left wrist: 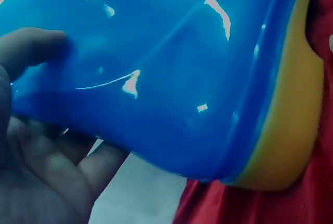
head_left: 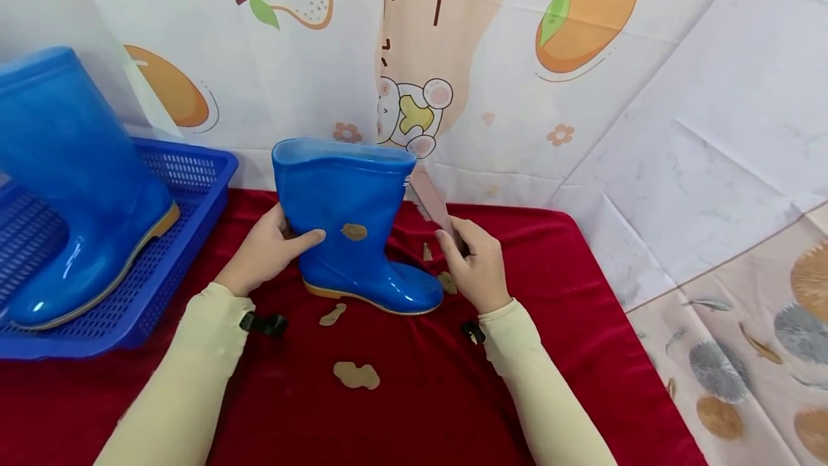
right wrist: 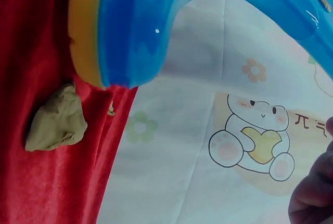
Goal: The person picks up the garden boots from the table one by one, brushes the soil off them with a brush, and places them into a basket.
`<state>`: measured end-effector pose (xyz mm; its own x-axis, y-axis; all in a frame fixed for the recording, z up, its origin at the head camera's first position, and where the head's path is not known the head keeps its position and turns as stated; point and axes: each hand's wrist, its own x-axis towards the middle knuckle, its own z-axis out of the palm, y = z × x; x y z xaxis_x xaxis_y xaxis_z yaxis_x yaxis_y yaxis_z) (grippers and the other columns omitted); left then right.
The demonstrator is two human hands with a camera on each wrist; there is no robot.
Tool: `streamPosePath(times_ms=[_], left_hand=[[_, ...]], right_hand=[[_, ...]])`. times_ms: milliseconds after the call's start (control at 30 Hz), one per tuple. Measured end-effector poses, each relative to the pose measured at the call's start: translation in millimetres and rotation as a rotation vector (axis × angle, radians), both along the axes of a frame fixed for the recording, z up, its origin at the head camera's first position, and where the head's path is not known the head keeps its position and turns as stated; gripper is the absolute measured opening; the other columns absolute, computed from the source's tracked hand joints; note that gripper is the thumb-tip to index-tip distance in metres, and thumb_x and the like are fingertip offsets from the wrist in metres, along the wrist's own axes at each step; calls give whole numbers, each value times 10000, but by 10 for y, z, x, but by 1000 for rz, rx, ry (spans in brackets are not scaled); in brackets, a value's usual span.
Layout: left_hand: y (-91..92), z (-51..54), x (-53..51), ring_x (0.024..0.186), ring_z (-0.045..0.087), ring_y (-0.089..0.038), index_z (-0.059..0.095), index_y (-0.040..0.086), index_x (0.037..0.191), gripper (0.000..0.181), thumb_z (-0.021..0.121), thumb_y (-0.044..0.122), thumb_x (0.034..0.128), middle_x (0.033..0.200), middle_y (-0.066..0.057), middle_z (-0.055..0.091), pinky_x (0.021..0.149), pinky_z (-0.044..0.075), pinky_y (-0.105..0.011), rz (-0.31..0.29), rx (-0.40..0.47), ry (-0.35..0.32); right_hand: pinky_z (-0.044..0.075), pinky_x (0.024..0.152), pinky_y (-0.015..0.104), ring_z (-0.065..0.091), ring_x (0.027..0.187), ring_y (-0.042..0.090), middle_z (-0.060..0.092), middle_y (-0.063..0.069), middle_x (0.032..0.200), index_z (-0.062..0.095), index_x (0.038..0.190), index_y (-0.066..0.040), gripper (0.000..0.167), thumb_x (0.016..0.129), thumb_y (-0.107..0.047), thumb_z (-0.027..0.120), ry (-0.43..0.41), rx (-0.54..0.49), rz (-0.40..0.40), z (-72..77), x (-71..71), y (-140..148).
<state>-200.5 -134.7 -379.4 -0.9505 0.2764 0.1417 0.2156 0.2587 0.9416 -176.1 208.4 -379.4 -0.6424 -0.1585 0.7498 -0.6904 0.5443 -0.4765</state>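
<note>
A blue rain boot with a yellow sole stands upright on the red cloth, toe to the right. My left hand grips its back above the heel, thumb on the near side and fingers behind, as the left wrist view shows. A brown mud-like patch sticks to the shaft. In my right hand is a pink brush, held by its handle, white bristles facing the upper front of the shaft; whether they touch it I cannot tell. The right wrist view shows only the edge of that hand, without the brush.
At the left, a blue plastic basket holds another blue boot. Several brown lumps lie on the red cloth, including one near the front and one by the toe. A printed white curtain hangs behind.
</note>
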Motion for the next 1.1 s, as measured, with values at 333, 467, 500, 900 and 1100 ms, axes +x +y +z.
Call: streamPosePath(times_ms=[333,467,500,900,1100], left_hand=[[281,-36,46,1268,629,-302,389,35,1554,679,685,316,1012,1497,-174,548,1064,501,-460,108,331,-134],[340,-66,53,1329,575,-375,366,24,1554,690,677,324,1016,1509,-178,531,1122,442,-533,134,302,-167],[347,-68,53,1326,573,-392,373,19,1548,690,678,332,1014,1501,-182,537,1119,441,-551,146,275,-164],[272,106,74,1397,471,-472,168,103,1639,848,671,375,1013,1603,-179,400,1100,403,-662,39,28,-147],[120,256,95,1443,395,-455,139,95,1636,823,648,309,1025,1622,-197,344,1132,354,-685,72,-40,-22]], right_hand=[[354,548,256,445,623,138,553,37,703,749,1249,-62,292,965,-118,713,72,-80,-29,25,-8,-1],[332,525,256,430,604,135,525,27,684,748,1263,-85,305,965,-109,687,74,-78,-40,21,-6,-4],[328,521,254,426,601,129,518,22,681,746,1267,-89,307,970,-114,673,67,-68,-46,16,-6,-2],[316,515,237,364,601,85,470,-14,688,661,1387,-76,436,957,-75,730,12,112,15,-43,-5,-90],[333,506,246,371,610,84,496,-5,714,643,1417,-128,460,967,-136,739,-9,149,-48,-63,2,-106]])
